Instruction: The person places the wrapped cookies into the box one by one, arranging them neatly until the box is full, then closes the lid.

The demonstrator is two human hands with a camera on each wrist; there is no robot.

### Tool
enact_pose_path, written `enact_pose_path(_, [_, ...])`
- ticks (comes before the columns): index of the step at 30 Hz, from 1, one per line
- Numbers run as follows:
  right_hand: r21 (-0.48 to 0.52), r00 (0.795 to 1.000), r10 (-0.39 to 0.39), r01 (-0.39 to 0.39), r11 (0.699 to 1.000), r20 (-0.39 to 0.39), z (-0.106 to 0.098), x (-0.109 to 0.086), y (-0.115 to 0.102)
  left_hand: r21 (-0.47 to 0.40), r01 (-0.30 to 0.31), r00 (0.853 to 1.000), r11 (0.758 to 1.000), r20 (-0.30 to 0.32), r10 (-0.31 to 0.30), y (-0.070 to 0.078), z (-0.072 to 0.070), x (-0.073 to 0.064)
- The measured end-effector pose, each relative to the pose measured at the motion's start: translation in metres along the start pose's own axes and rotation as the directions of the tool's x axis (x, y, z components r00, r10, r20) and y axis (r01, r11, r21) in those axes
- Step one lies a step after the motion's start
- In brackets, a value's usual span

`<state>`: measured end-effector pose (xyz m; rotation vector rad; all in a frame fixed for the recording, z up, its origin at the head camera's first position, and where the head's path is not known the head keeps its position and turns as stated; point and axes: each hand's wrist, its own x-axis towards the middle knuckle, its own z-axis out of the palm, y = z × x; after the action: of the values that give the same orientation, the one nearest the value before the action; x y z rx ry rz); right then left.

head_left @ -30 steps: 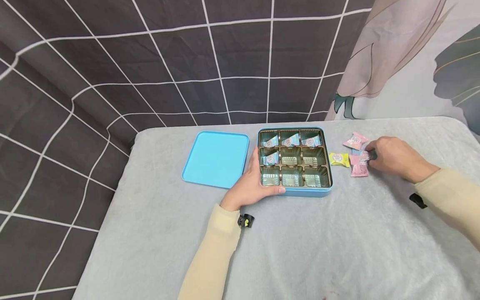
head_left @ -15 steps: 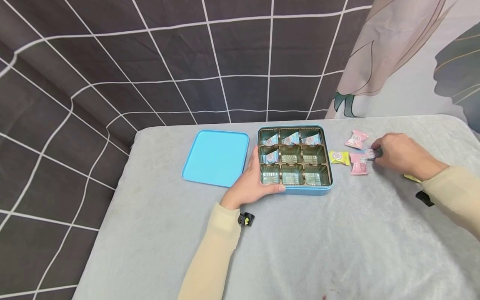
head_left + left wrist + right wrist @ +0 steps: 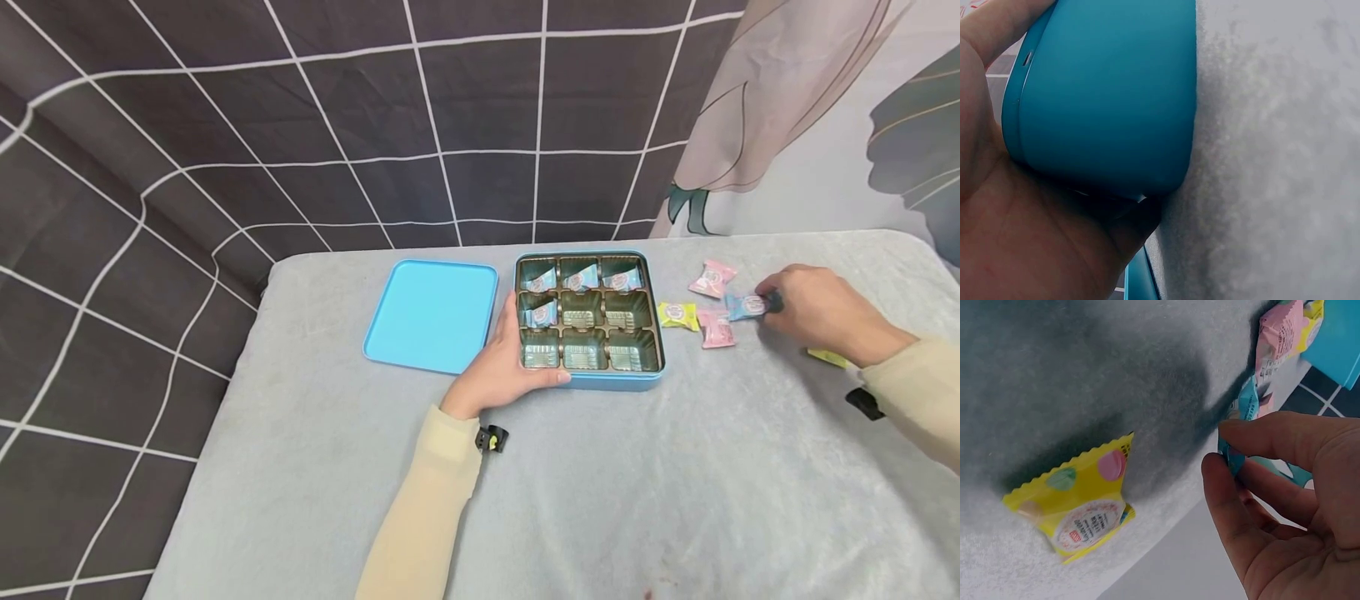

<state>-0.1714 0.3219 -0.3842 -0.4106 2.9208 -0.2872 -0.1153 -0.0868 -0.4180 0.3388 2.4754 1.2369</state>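
A square blue tin (image 3: 611,383) with a gold divided tray stands on the cloth. Blue-wrapped candies (image 3: 581,281) fill its back row, and one more lies in the left middle compartment. My left hand (image 3: 498,371) holds the tin's front left corner, thumb along the front and fingers at the left side; the left wrist view shows the tin wall (image 3: 1110,94) within its grasp. Between thumb and index finger, my right hand (image 3: 821,312) pinches the end of a blue-wrapped candy (image 3: 745,306), low over the cloth. Beside it lie pink candies (image 3: 712,278) and a yellow candy (image 3: 678,316).
A flat blue lid (image 3: 431,317) lies left of the tin. Another yellow candy (image 3: 1082,500) sits near the right wrist, partly hidden by the arm in the head view. Behind the grey cloth-covered surface (image 3: 600,500) hangs a dark checked curtain (image 3: 480,108).
My right hand has drawn the blue candy rightward, out from among the pink ones. The yellow candy under the right wrist has come into sight. My left hand and the tin stay put.
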Motion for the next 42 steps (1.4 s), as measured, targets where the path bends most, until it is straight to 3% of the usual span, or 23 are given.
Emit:
enact_pose_path(26, [-0.017, 0.992, 0.021, -0.023, 1.000, -0.122, -0.014, -0.007, -0.003, 0.002, -0.015, 1.000, 1.000, -0.005, 0.015, 0.000, 0.001, 0.001])
enact_pose_path(42, [0.009, 0.976, -0.044, 0.047, 0.999, -0.213, -0.018, -0.006, -0.018, -0.003, -0.011, 1.000, 1.000, -0.011, 0.011, 0.001, 0.000, 0.000])
